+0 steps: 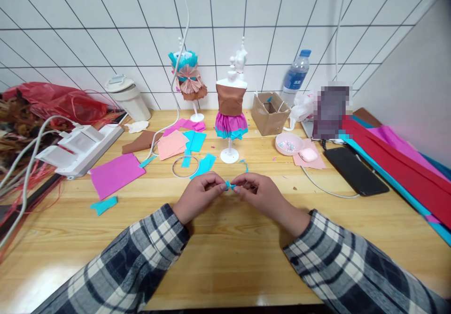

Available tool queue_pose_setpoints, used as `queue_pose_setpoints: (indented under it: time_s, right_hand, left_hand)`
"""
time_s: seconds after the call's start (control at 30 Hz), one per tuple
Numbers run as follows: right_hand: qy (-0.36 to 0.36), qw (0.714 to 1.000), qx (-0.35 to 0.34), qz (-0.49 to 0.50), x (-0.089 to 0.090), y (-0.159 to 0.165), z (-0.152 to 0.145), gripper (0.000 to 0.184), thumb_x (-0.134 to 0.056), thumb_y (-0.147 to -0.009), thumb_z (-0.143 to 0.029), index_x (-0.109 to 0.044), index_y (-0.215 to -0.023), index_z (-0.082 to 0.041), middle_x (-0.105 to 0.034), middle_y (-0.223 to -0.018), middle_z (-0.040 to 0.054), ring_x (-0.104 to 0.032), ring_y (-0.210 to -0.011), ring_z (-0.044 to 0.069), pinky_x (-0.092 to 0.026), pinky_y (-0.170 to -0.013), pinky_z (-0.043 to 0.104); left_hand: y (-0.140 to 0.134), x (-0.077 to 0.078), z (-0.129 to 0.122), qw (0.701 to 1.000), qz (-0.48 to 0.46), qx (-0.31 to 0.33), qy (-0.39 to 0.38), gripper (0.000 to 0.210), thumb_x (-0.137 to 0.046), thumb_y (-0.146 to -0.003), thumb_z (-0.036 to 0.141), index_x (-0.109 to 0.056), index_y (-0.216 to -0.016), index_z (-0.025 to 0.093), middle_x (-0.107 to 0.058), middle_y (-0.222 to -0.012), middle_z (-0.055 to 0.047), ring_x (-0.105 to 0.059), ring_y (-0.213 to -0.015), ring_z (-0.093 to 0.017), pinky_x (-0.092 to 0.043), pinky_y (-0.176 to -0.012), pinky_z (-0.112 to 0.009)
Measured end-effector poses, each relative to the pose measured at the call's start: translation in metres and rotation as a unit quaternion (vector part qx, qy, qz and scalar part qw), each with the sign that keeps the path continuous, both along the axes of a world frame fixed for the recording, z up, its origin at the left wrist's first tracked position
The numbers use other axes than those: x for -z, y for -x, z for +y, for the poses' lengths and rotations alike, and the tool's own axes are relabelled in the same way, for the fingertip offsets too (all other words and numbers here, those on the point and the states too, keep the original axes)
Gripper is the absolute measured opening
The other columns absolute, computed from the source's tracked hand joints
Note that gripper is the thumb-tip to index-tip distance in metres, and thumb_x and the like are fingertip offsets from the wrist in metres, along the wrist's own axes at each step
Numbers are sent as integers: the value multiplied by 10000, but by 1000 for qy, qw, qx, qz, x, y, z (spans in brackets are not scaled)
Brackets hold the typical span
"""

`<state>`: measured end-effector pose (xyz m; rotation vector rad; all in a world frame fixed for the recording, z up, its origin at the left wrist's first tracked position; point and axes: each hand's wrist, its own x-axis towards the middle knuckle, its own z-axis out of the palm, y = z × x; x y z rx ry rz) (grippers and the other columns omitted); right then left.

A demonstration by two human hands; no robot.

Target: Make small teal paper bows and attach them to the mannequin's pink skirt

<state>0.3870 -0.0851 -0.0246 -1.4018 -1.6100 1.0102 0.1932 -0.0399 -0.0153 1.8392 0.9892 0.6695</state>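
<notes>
Between my fingertips is a small turquoise paper bow [230, 186], pinched in at its middle. My left hand [201, 193] grips its left end between thumb and finger. On the other end, my right hand [259, 193] has the same closed pinch. Just behind my hands stands a small white dress form [231, 83] wearing a brown paper top and a purple skirt with a turquoise hem [231, 127]. A thin curled turquoise strip [244, 165] lies on the table near my right hand. Turquoise paper pieces [203, 165] and a hoop [185, 166] lie beyond my left hand.
A second decorated dress form [190, 77] stands behind. To the left are purple paper [117, 175], a power strip [86, 152] and a lidded cup [128, 99]. On the right are a cardboard box [270, 113], a pink bead dish [289, 144], a black phone [355, 170] and long coloured sheets [398, 159].
</notes>
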Motion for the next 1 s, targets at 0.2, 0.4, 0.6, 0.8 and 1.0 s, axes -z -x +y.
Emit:
queue_pose_setpoints:
  time_s: [0.2, 0.4, 0.6, 0.8, 1.0]
  right_hand:
    - [7, 1000, 3, -18, -1, -1, 1, 121, -627, -772, -282, -687, -777, -178, -673, -676, 1, -540, -583, 109, -420, -550, 225]
    - [3, 999, 46, 29, -1, 4, -1, 116, -612, -768, -291, -653, -753, -183, -647, -653, -5, -536, -558, 108, -422, -524, 221]
    - [-1, 998, 47, 33, 2, 8, -1, 136, -613, -770, -316, -655, -766, -187, -611, -627, -10, -504, -547, 106, -405, -518, 223]
    - [-31, 999, 34, -21, -1, 1, -1, 98, -590, -784, -264, -629, -745, -184, -590, -638, -17, -483, -552, 102, -386, -525, 224]
    - [-5, 1000, 6, -17, -1, 0, 0, 159, -578, -811, -294, -685, -834, -179, -670, -729, 15, -534, -601, 115, -410, -561, 234]
  left_hand:
    - [-1, -1, -1, 1000, 0, -5, 7, 218, -584, -817, 350, -628, -737, 152, -610, -755, -29, -546, -748, -163, -424, -719, -271]
    - [-6, -2, -5, 997, -35, -30, 67, 279, -596, -804, 437, -620, -843, 162, -616, -791, -16, -544, -739, -154, -432, -683, -253]
    - [-9, 4, -4, 1000, 5, -22, 19, 229, -635, -786, 379, -640, -714, 161, -590, -729, -8, -531, -725, -150, -425, -684, -250]
    - [-4, 1, -2, 998, 24, 31, 42, 208, -646, -779, 358, -665, -756, 152, -603, -751, -21, -539, -722, -153, -435, -682, -258]
    - [-4, -1, -1, 999, 36, 34, 20, 193, -640, -785, 342, -674, -747, 156, -620, -768, -29, -557, -751, -163, -445, -716, -266]
